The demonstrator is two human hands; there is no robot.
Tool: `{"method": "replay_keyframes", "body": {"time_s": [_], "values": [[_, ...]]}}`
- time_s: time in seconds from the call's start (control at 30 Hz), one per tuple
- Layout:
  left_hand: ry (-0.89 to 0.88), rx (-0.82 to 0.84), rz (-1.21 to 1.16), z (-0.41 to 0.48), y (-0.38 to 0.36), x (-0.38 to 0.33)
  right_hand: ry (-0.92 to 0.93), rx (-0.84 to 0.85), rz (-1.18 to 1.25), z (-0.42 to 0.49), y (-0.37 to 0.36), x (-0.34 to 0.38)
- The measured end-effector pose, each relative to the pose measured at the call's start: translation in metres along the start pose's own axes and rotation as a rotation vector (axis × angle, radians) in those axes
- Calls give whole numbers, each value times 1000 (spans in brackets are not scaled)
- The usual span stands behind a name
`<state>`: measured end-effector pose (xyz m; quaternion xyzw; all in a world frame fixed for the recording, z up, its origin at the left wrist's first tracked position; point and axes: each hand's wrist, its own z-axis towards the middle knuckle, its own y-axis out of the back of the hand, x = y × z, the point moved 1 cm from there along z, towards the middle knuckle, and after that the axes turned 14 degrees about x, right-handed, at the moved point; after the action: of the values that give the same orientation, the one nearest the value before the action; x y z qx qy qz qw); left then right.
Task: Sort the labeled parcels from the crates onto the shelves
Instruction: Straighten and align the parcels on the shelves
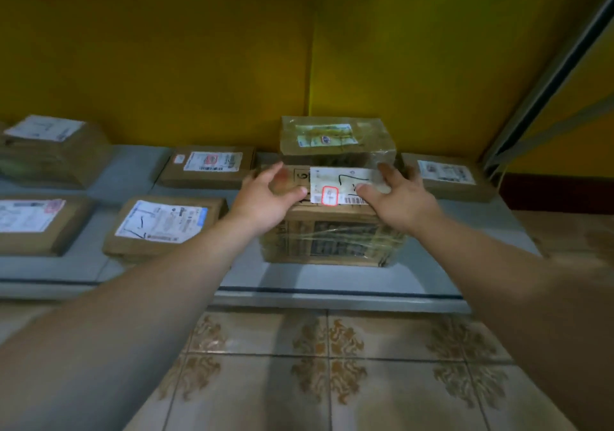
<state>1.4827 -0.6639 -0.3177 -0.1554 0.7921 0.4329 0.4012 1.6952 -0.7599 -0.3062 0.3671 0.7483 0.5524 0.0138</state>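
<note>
Two bare forearms reach out over the patterned floor tiles (332, 364) to a low grey shelf (332, 281) against a yellow wall (166, 48).

The left hand (265, 198) and right hand (398, 198) flank the top of a tape-wrapped cardboard parcel (332, 231). Fingers are spread and fairly straight, thumbs lie on its top face by the white label (342, 184), and neither hand is closed round it. The parcel stands on the shelf, touching or just in front of a taped parcel behind (335, 138).

Five more labelled parcels lie on the shelf:
- a flat one at right (448, 174);
- one at mid-back (209, 168);
- one at front left (162, 228);
- two at the far left (30, 221) (50, 148).

Assessment: sorting appears well advanced and this placement looks all but complete. No crates are in view, so what is left cannot be determined.
</note>
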Motion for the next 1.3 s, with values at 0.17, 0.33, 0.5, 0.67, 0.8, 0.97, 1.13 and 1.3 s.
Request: {"method": "replay_keyframes", "body": {"time_s": [0.17, 0.33, 0.5, 0.67, 0.8, 0.97, 1.13, 1.3], "values": [[67, -41, 7, -7, -7, -7, 66, -1, 39, 2, -3, -9], [94, -50, 6, -11, -6, -9, 96, -4, 40, 2, -2, -8], [81, -54, 7, -11, -7, -5, 92, 2, 36, 0, -3, -8], [59, -56, -24, -9, -5, -3, 94, -2, 56, -3, -1, -5], [47, -42, -18, -13, -3, 1, 78, 5, 60, -10, -4, -5], [15, -26, -13, -24, -2, 13, 76, -4, 64, -27, -16, -3], [6, -19, 25, -27, 2, 22, 49, -26, 63, -33, -24, -1], [-8, -63, 25, -20, 6, 26, 61, -51, 87, -23, -22, 8]]}}
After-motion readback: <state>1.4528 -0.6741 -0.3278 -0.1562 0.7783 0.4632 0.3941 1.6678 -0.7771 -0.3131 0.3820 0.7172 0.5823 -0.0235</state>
